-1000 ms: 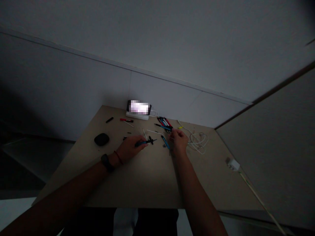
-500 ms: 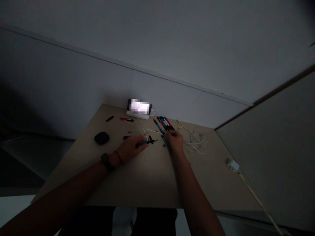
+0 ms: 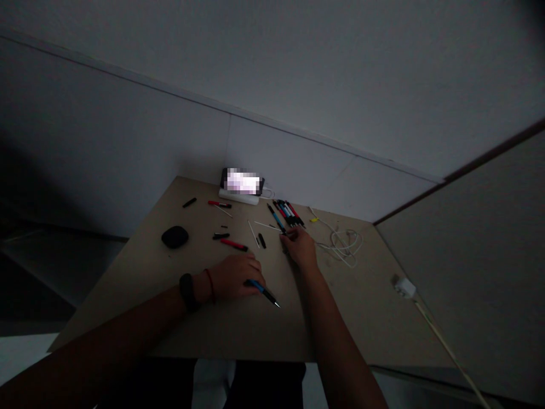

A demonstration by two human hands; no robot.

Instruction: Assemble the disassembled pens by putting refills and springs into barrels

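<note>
My left hand (image 3: 238, 276) is closed around a blue-and-black pen (image 3: 264, 293), whose metal tip points down to the right. My right hand (image 3: 301, 248) rests on the table with thumb and fingers pinched; what lies between them is hidden. Just beyond its fingertips is another blue-and-black pen (image 3: 276, 217), and a thin white refill (image 3: 267, 226) runs up to the fingers. Between the hands lie a second refill (image 3: 253, 234) and a short black pen part (image 3: 261, 241). Past my left hand are a red pen barrel (image 3: 234, 245) and a black piece (image 3: 221, 236).
Several pens (image 3: 289, 213) lie side by side toward the back. A lit phone (image 3: 242, 182) leans on a white block (image 3: 238, 197) by the wall. A black pouch-like object (image 3: 175, 237) sits left, a red-and-black pen part (image 3: 219, 204) behind, a coiled white cable (image 3: 340, 244) right.
My left hand has drawn nearer with the pen, whose tip now points down-right, uncovering the red barrel. My right hand has closed over the spot where a blue pen part showed.
</note>
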